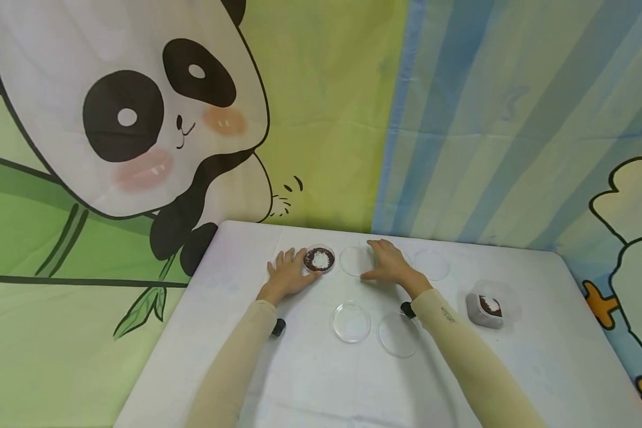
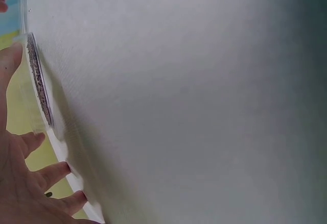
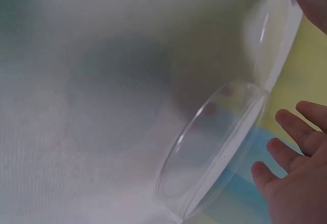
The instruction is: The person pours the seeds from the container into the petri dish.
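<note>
A round clear dish (image 1: 319, 260) holds dark brown grains with a white patch in the middle. My left hand (image 1: 291, 274) grips this dish by its rim between thumb (image 2: 13, 55) and index finger, the other fingers spread on the table. Beside it on the right lies a clear, shallow round dish (image 1: 355, 261). My right hand (image 1: 387, 263) hovers at that dish's right edge, fingers apart and thumb toward the front. In the right wrist view a clear dish (image 3: 214, 147) lies near the fingers, which hold nothing.
Another clear dish (image 1: 432, 265) lies right of my right hand. Closer to me are two more clear round pieces (image 1: 351, 323), one partly behind my right sleeve. A tub (image 1: 484, 312) with brown and white contents stands at right. A printed curtain (image 1: 321, 119) hangs behind the table.
</note>
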### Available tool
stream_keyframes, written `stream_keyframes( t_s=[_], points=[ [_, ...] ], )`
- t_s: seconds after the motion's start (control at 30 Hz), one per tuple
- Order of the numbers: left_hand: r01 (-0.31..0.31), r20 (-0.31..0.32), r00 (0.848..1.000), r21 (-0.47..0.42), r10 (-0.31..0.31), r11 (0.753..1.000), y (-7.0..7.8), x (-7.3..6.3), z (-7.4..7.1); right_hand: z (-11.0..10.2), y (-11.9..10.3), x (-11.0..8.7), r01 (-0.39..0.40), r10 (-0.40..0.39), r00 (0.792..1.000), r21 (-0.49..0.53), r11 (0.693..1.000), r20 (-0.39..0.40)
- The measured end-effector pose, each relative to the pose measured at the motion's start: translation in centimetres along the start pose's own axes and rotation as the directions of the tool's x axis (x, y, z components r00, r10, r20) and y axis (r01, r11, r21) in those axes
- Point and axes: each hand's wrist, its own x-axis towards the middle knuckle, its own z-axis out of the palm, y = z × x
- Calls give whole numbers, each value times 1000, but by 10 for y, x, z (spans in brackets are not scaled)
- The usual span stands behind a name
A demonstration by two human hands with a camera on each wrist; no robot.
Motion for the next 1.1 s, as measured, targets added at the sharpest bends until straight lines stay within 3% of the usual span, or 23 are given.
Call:
stream_keyframes(
  t_s=[0.6,1.1],
  points=[
    [-15,-23,1000,12,15,1000,2,1,0,9,-11,5,-61,71,993,-100,993,95],
    [-7,-25,1000,0,7,1000,2,-2,-2,16,-15,11,-48,55,996,-88,995,72]
  ],
)
